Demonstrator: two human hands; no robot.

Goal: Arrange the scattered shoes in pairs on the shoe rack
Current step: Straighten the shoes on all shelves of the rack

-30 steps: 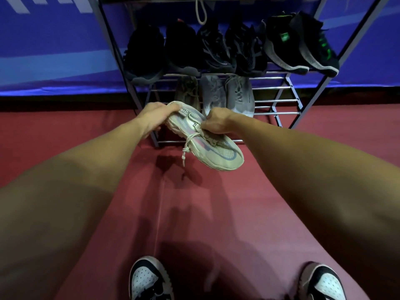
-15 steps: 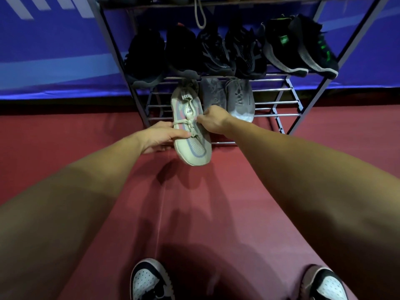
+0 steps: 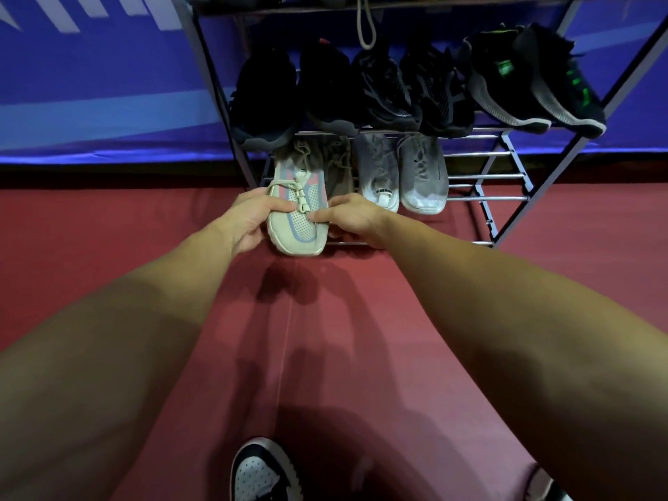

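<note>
A beige mesh shoe (image 3: 300, 226) with pink and blue stripes lies toe toward me at the left end of the metal shoe rack's (image 3: 506, 175) lower shelf. My left hand (image 3: 249, 218) grips its left side, thumb across the laces. My right hand (image 3: 350, 220) pinches its right side. Its beige partner (image 3: 338, 168) sits just behind and to the right, partly hidden. A grey pair (image 3: 401, 175) stands further right on the same shelf.
The shelf above carries several dark shoes (image 3: 361, 88), the rightmost pair black with green marks (image 3: 535, 77). A cord (image 3: 365, 23) hangs from the top. A blue banner (image 3: 101, 85) backs the rack. My own black-and-white shoes (image 3: 264, 471) stand on red floor.
The beige shoe has turned from slanting across to straight, toe toward me, and gone forward onto the lower shelf beside its partner. Both hands went forward with it.
</note>
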